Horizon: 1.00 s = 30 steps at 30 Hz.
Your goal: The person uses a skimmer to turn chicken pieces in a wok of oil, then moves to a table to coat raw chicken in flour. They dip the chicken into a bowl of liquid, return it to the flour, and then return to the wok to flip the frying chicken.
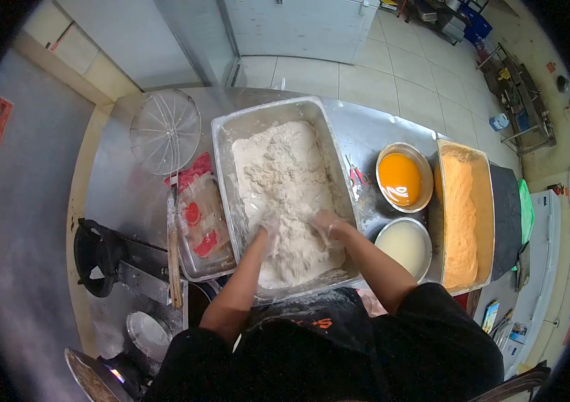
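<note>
A deep metal tray (221, 144) stands in front of me, holding a wide, lumpy bed of white flour (285, 161). Both my hands reach into it, in what look like clear plastic gloves. On the left side of the heap, my left hand (269, 229) touches the flour, its fingers hidden. Across from it, my right hand (327, 224) is also in the flour, its fingers covered or blurred. Between and below the hands the flour looks loose and smeared, as if in motion.
Left of the tray are a shallower metal tray (221, 269) with plastic bags, a wire skimmer (166, 130) and a burner (95, 258). To the right lie red-handled scissors (359, 177), a bowl of orange liquid (399, 177), a bowl of pale liquid (403, 248) and a tray of orange crumbs (459, 221).
</note>
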Each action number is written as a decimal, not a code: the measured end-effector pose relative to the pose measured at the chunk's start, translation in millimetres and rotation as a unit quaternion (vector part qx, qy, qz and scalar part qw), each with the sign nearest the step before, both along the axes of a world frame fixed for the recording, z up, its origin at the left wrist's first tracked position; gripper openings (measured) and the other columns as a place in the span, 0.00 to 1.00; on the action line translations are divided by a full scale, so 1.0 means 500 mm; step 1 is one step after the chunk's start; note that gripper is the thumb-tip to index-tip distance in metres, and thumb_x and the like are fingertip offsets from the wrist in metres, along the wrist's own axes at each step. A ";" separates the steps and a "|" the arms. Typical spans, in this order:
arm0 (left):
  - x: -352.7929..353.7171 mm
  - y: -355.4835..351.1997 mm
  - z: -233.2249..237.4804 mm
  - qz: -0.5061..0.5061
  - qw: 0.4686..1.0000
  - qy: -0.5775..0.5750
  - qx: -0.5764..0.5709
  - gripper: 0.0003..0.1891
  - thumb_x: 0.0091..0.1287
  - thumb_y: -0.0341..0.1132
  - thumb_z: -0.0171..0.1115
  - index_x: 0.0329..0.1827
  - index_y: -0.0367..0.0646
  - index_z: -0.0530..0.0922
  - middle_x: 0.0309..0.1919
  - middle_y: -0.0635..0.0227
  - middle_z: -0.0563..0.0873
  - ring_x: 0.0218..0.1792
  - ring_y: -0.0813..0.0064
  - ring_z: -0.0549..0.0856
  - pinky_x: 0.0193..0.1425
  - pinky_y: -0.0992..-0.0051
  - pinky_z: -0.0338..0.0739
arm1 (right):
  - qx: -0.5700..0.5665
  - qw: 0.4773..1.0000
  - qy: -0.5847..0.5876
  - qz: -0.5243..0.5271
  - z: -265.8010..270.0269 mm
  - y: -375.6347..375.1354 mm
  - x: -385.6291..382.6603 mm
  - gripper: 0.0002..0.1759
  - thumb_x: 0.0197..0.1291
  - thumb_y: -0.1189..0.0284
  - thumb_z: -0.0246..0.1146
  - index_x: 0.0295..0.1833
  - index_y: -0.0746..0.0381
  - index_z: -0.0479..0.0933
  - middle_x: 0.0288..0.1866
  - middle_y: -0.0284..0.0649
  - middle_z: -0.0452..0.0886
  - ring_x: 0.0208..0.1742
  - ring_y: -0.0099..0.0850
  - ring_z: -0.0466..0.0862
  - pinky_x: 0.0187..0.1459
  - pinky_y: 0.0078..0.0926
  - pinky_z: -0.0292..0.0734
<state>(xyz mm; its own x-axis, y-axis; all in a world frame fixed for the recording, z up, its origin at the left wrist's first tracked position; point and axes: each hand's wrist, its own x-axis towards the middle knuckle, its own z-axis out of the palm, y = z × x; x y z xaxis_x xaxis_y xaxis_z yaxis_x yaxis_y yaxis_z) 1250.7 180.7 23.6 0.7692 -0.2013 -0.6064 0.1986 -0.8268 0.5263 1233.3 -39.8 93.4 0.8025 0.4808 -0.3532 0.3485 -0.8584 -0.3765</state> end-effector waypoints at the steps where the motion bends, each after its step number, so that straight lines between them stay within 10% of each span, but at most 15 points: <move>1: -0.007 0.015 0.050 0.030 0.999 0.031 -0.027 0.26 0.68 0.45 0.48 0.67 0.44 0.63 0.62 0.59 0.70 0.61 0.63 0.70 0.64 0.65 0.63 | -0.007 1.000 0.008 -0.004 0.002 -0.008 -0.008 0.11 0.50 0.70 0.55 0.35 0.62 0.79 0.35 0.55 0.80 0.42 0.50 0.81 0.46 0.39 0.76; 4: -0.017 0.027 0.150 0.096 0.990 0.075 -0.069 0.26 0.69 0.45 0.47 0.68 0.44 0.62 0.63 0.58 0.69 0.61 0.63 0.70 0.63 0.66 0.64 | -0.060 0.986 0.101 -0.116 -0.173 0.000 -0.040 0.21 0.51 0.58 0.58 0.42 0.64 0.79 0.41 0.54 0.80 0.47 0.48 0.80 0.50 0.41 0.73; 8: -0.088 -0.005 0.050 0.298 0.927 0.170 -0.154 0.28 0.66 0.51 0.48 0.64 0.44 0.66 0.59 0.56 0.72 0.58 0.59 0.73 0.60 0.61 0.68 | -0.152 0.977 -0.029 0.143 -0.161 0.051 -0.114 0.08 0.41 0.76 0.61 0.31 0.61 0.80 0.31 0.48 0.82 0.31 0.40 0.82 0.36 0.39 0.76; 10: -0.109 -0.002 -0.017 0.211 0.953 0.171 -0.132 0.28 0.65 0.50 0.48 0.64 0.43 0.66 0.60 0.55 0.72 0.58 0.58 0.72 0.61 0.61 0.68 | -0.138 0.960 0.021 0.243 -0.210 0.064 -0.129 0.09 0.40 0.77 0.61 0.31 0.61 0.80 0.30 0.48 0.81 0.32 0.41 0.82 0.35 0.38 0.76; 15: -0.103 0.060 0.057 -0.027 0.987 0.136 -0.085 0.30 0.64 0.50 0.48 0.64 0.39 0.66 0.62 0.53 0.70 0.60 0.57 0.72 0.62 0.63 0.67 | 0.010 0.996 0.059 0.069 0.041 -0.009 -0.078 0.13 0.50 0.68 0.55 0.31 0.66 0.80 0.30 0.51 0.81 0.35 0.46 0.81 0.41 0.38 0.75; 22: -0.177 -0.002 -0.039 -0.171 0.982 -0.081 0.028 0.32 0.63 0.49 0.48 0.64 0.35 0.65 0.64 0.50 0.68 0.61 0.55 0.71 0.63 0.66 0.66 | -0.192 0.940 0.076 0.270 -0.182 0.051 -0.147 0.15 0.49 0.69 0.54 0.32 0.68 0.80 0.30 0.52 0.80 0.37 0.45 0.81 0.42 0.39 0.74; 26: -0.136 0.015 -0.082 -0.149 0.989 -0.023 0.004 0.34 0.61 0.52 0.48 0.63 0.33 0.67 0.64 0.46 0.67 0.61 0.52 0.71 0.64 0.66 0.65 | -0.070 0.991 0.070 0.093 -0.100 0.027 -0.115 0.14 0.50 0.69 0.54 0.32 0.67 0.81 0.31 0.49 0.82 0.38 0.42 0.81 0.43 0.39 0.74; 30: -0.104 0.030 0.081 -0.117 0.988 -0.021 0.099 0.35 0.59 0.56 0.52 0.58 0.32 0.71 0.58 0.41 0.72 0.58 0.50 0.74 0.64 0.67 0.65 | 0.121 0.976 0.133 -0.119 0.107 0.008 -0.069 0.18 0.52 0.63 0.60 0.44 0.64 0.79 0.35 0.48 0.82 0.38 0.42 0.81 0.43 0.37 0.75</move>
<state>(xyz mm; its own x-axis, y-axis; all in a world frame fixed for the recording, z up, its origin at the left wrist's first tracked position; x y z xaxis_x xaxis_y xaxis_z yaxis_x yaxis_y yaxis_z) 1198.7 195.6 63.9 0.7403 -0.2582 -0.6207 -0.0292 -0.9348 0.3540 1199.1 -35.7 146.9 0.7969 0.3877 -0.4634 0.0122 -0.7772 -0.6291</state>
